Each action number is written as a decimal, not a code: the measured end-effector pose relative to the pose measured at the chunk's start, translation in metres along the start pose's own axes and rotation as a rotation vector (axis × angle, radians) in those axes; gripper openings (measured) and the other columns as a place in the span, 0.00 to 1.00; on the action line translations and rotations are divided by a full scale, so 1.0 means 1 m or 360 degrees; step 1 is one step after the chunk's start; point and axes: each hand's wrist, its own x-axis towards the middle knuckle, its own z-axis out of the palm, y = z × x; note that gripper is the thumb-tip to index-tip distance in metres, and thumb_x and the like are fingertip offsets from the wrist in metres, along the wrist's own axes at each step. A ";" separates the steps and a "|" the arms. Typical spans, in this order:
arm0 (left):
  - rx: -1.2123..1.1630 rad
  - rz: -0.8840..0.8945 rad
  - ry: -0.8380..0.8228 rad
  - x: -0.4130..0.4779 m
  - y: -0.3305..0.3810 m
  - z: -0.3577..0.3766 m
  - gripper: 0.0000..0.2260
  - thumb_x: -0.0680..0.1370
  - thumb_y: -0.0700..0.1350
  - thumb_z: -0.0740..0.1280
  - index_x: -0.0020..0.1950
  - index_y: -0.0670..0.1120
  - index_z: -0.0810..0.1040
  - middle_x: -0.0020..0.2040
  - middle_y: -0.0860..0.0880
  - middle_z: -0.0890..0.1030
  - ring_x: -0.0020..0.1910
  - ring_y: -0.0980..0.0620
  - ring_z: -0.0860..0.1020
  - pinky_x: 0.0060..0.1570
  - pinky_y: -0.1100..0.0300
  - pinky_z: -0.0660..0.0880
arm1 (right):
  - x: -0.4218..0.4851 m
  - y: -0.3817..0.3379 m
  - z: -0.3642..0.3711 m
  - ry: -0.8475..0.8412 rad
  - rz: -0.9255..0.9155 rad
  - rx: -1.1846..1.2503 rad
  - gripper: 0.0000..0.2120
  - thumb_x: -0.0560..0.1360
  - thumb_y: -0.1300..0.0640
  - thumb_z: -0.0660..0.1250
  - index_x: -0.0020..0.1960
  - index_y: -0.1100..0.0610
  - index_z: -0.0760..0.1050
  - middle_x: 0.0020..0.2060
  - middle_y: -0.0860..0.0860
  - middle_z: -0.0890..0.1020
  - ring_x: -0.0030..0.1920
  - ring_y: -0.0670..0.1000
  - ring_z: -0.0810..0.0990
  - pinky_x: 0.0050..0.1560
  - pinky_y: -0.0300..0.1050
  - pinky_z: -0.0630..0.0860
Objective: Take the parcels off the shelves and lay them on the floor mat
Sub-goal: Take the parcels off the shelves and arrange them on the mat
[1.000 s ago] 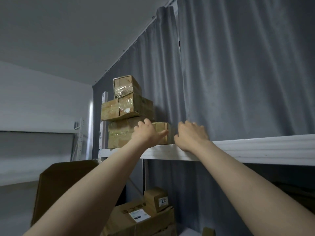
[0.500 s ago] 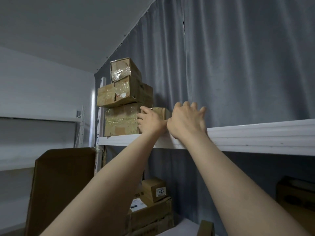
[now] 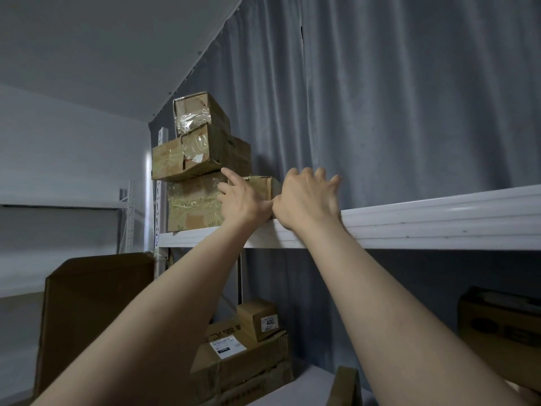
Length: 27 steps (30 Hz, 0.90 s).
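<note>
A small brown parcel (image 3: 261, 186) sits on the white top shelf (image 3: 424, 221), right of a stack of three taped cardboard parcels (image 3: 193, 200). My left hand (image 3: 243, 202) holds the small parcel's left front side, index finger raised against the stack. My right hand (image 3: 307, 197) grips its right end, with the fingers bent over the top and their tips hidden. My thumbs meet at the shelf's front edge. Most of the small parcel is hidden behind my hands. No floor mat shows in this view.
A grey curtain (image 3: 380, 112) hangs close behind the shelf. On the lower shelf lie a labelled carton (image 3: 234, 361) with a small box (image 3: 259, 317) on top, and a dark box (image 3: 497, 323) at the right. A large flat cardboard piece (image 3: 93, 312) leans at the left.
Both hands have closed in on the small parcel, the right one sliding left onto its end. The view has drifted slightly.
</note>
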 end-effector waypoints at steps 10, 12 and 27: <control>-0.0244 0.0212 0.0334 -0.017 -0.039 -0.018 0.59 0.60 0.61 0.77 0.78 0.38 0.48 0.65 0.41 0.61 0.65 0.39 0.67 0.61 0.50 0.71 | 0.001 -0.002 0.006 0.0065 -0.0013 -0.0046 0.19 0.77 0.49 0.61 0.64 0.59 0.72 0.61 0.59 0.77 0.63 0.62 0.73 0.61 0.61 0.67; -0.0273 0.0325 0.0406 -0.024 -0.050 -0.031 0.54 0.59 0.60 0.77 0.74 0.37 0.54 0.63 0.43 0.62 0.62 0.42 0.68 0.59 0.51 0.73 | 0.001 -0.006 0.007 0.0098 -0.0057 -0.0020 0.18 0.77 0.49 0.61 0.63 0.59 0.72 0.60 0.59 0.78 0.62 0.61 0.73 0.59 0.58 0.68; 0.0026 0.0803 0.0502 -0.096 -0.211 -0.170 0.43 0.63 0.47 0.79 0.70 0.41 0.59 0.62 0.38 0.64 0.61 0.42 0.68 0.51 0.53 0.78 | -0.063 -0.165 0.049 -0.0726 0.0664 0.2546 0.32 0.74 0.31 0.61 0.67 0.54 0.72 0.62 0.54 0.80 0.59 0.57 0.80 0.58 0.56 0.79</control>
